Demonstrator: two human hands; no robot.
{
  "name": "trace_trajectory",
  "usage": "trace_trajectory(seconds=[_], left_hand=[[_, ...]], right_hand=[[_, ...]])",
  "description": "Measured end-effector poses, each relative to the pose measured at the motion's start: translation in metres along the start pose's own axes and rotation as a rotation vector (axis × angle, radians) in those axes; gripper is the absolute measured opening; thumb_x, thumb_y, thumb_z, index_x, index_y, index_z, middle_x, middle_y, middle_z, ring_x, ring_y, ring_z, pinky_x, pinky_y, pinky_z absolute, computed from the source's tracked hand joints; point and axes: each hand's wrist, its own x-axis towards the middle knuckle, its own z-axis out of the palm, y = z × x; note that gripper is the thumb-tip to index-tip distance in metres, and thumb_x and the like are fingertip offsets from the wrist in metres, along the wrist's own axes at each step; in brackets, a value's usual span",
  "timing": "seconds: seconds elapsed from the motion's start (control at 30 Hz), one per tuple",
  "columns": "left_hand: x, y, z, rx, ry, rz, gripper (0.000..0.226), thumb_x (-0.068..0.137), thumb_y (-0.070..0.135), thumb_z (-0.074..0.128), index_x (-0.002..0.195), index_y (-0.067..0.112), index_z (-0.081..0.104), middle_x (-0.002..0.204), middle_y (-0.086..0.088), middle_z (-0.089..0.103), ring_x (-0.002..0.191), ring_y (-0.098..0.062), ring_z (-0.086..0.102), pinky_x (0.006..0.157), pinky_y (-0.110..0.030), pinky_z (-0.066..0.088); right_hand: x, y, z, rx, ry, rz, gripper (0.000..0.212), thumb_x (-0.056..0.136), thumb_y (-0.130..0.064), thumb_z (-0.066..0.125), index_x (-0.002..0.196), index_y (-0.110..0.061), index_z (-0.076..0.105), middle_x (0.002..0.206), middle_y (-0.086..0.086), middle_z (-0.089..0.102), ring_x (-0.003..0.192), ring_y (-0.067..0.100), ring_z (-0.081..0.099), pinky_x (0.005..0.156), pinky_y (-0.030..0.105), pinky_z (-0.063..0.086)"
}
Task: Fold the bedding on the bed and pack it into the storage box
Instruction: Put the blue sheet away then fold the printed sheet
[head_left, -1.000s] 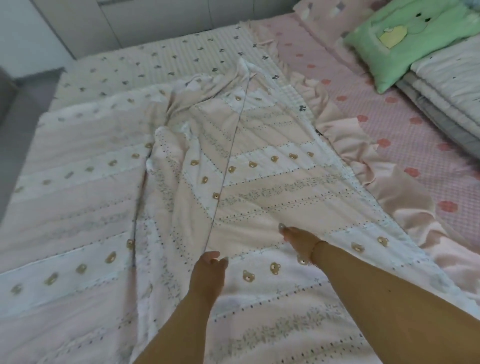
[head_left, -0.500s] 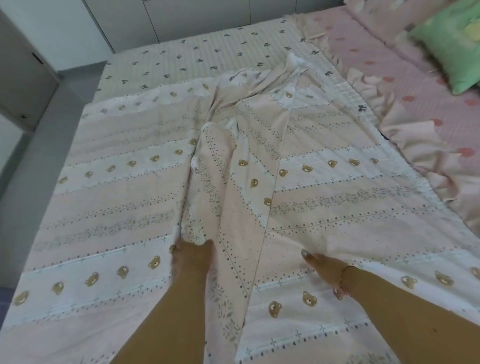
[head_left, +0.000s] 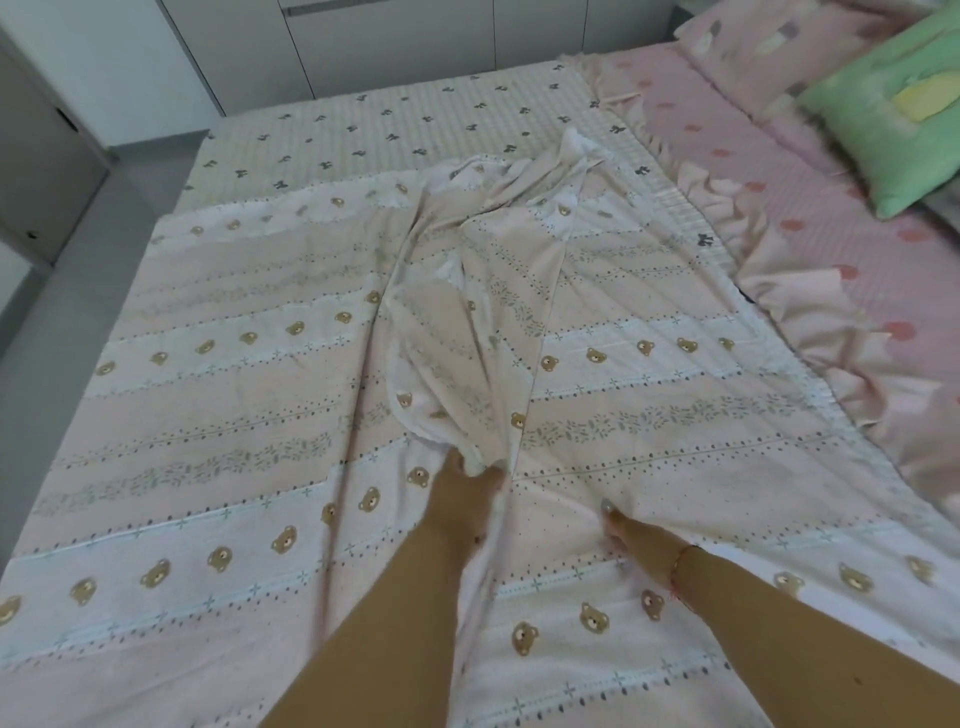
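Note:
A pink and white quilt cover with bear prints (head_left: 218, 415) lies spread over the bed. A bunched ridge of the same fabric (head_left: 467, 332) runs up its middle. My left hand (head_left: 467, 493) grips the near end of that ridge, fingers curled into the cloth. A little to the right, my right hand (head_left: 631, 535) lies on the flat fabric with its fingers stretched forward, pressing it down. No storage box is in view.
A cream sheet with small dark bows (head_left: 395, 124) covers the far part of the bed. A pink ruffled sheet (head_left: 810, 249) and a green pillow (head_left: 893, 114) lie at the right. Grey floor (head_left: 52, 332) runs along the left, white cabinets (head_left: 395, 36) behind.
My left hand moved left and took hold of the bunched ridge, drawing it toward me. My right hand stayed pressed on the fabric. The view shifted left.

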Motion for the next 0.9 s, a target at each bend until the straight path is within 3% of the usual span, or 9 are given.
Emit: trace_trajectory(seconds=[0.07,0.17,0.33,0.43,0.5,0.6,0.7,0.77,0.9], left_hand=[[-0.021,-0.006,0.029,-0.004,-0.143,0.006,0.056,0.092,0.027,0.062,0.143,0.026,0.039,0.14,0.002,0.053,0.133,-0.026,0.046,0.11,-0.041,0.038],[-0.056,-0.026,0.072,0.04,-0.333,-0.096,0.051,0.091,0.03,0.064,0.138,0.027,0.044,0.136,0.008,0.055,0.126,-0.021,0.051,0.1,-0.032,0.045],[-0.091,-0.074,0.129,0.181,-0.717,-0.275,0.095,0.07,0.058,0.075,0.149,0.027,0.032,0.148,0.012,0.039,0.136,-0.016,0.037,0.113,-0.037,0.03],[-0.087,-0.087,0.132,-0.088,-0.496,-0.496,0.035,0.075,0.034,0.08,0.103,0.015,0.07,0.086,-0.001,0.065,0.071,-0.012,0.056,0.066,-0.024,0.044],[-0.069,-0.09,0.121,-0.113,-0.179,-0.413,0.02,0.078,0.024,0.074,0.078,0.009,0.06,0.067,-0.007,0.057,0.054,-0.016,0.048,0.055,-0.025,0.039],[-0.045,-0.074,0.102,-0.223,0.079,-0.259,0.01,0.083,0.019,0.066,0.084,0.01,0.062,0.078,-0.014,0.063,0.069,-0.022,0.057,0.072,-0.036,0.052],[-0.022,-0.051,0.095,-0.45,0.11,-0.25,0.014,0.089,0.013,0.066,0.1,0.005,0.065,0.072,-0.007,0.063,0.064,-0.017,0.057,0.063,-0.028,0.054],[-0.002,-0.041,0.099,-0.49,0.12,-0.275,0.033,0.085,0.017,0.071,0.115,0.006,0.061,0.091,-0.007,0.069,0.078,-0.019,0.065,0.067,-0.032,0.057],[0.012,-0.017,0.123,-0.315,0.009,-0.188,0.053,0.075,0.032,0.077,0.123,0.015,0.06,0.102,-0.01,0.073,0.091,-0.032,0.07,0.082,-0.05,0.057]], right_hand=[[-0.022,-0.004,-0.015,0.314,-0.02,-0.034,0.06,0.098,-0.051,0.031,0.126,-0.002,0.052,0.103,0.011,0.059,0.084,0.021,0.054,0.088,0.037,0.044],[-0.05,-0.011,-0.051,0.639,0.242,-0.108,0.06,0.098,-0.053,0.026,0.091,-0.003,0.059,0.077,0.012,0.058,0.067,0.022,0.052,0.067,0.033,0.042],[-0.061,-0.026,-0.093,0.573,0.508,-0.261,0.059,0.101,-0.049,0.023,0.071,-0.01,0.057,0.065,0.011,0.055,0.063,0.023,0.052,0.066,0.033,0.042],[-0.057,-0.026,-0.09,0.41,0.424,-0.367,0.053,0.1,-0.049,0.027,0.074,-0.015,0.058,0.067,0.008,0.059,0.064,0.022,0.055,0.075,0.039,0.045],[-0.052,-0.018,-0.075,0.27,0.279,-0.415,0.046,0.099,-0.046,0.032,0.078,-0.017,0.06,0.072,0.005,0.061,0.066,0.02,0.056,0.077,0.039,0.047],[-0.049,-0.009,-0.05,0.162,0.131,-0.431,0.036,0.098,-0.043,0.039,0.082,-0.02,0.061,0.077,0.002,0.063,0.071,0.017,0.058,0.078,0.036,0.049],[-0.047,-0.004,-0.043,0.225,0.132,-0.479,0.035,0.098,-0.042,0.041,0.084,-0.018,0.061,0.075,0.003,0.063,0.072,0.019,0.06,0.078,0.038,0.051],[-0.047,-0.004,-0.046,0.352,0.135,-0.502,0.036,0.097,-0.041,0.042,0.083,-0.015,0.062,0.071,0.005,0.062,0.069,0.021,0.059,0.076,0.039,0.051],[-0.053,-0.014,-0.069,0.492,0.185,-0.53,0.035,0.1,-0.033,0.039,0.082,-0.012,0.061,0.071,0.008,0.061,0.069,0.022,0.059,0.071,0.034,0.052]])
